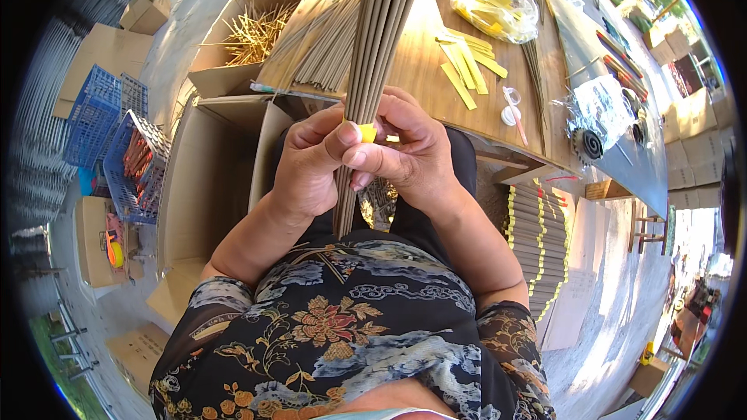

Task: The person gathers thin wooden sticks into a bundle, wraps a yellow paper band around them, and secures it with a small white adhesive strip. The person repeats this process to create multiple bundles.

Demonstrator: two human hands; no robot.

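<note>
A bundle of thin grey-brown incense sticks (381, 39) stands upright in front of me, slightly tilted, its lower end close to my lap. My left hand (315, 159) closes round it from the left, the thumb pressing on a short yellow paper strip (367, 133) that lies across the sticks. From the right, my right hand (416, 155) grips the same bundle, its thumb just below the strip and its fingers partly hidden behind the sticks.
Loose sticks (331, 58), yellow strips (464, 62), a plastic bag of strips (498, 4) and a small white pot (510, 115) lie on the wooden table (424, 70). An open carton (206, 175) stands left; strip-banded bundles (537, 237) lie lower right.
</note>
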